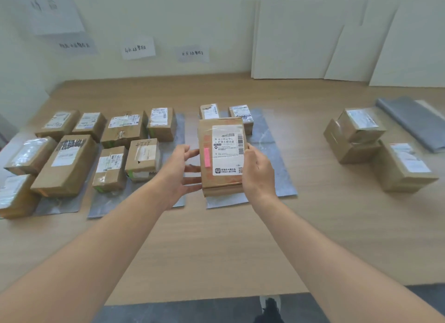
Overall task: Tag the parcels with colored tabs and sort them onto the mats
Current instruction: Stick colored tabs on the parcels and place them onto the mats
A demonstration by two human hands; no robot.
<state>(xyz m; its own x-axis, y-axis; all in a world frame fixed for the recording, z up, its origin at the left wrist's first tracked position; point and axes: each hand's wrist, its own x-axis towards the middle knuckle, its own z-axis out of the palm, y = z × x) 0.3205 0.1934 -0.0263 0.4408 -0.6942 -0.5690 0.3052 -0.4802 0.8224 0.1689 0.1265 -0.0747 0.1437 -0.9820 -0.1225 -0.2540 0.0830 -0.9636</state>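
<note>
**Tagged parcel held over the right-hand mat**

My right hand is closed round the right long edge of the brown cardboard parcel with a white shipping label, thumb on top and the other fingers hidden beneath, so it carries most of the weight. My left hand is spread wide at the opposite edge, fingertips touching or just beside the cardboard; I cannot tell whether it grips or only steadies.

A pink paper tab is stuck on the parcel's top face, left of the label, so I judge the tagging of this one done and the placing left to do.

The parcel's long axis runs away from me, roughly in line with the grey marbled mat on the right directly below it. Two small brown boxes sit at that mat's far end; the near part is bare, so setting it straight down looks the natural move.

Left of it, the middle grey mat and a farther-left one are crowded with boxes. An untagged stack of brown cartons waits well apart on the wooden table, nearer my right hand.
</note>
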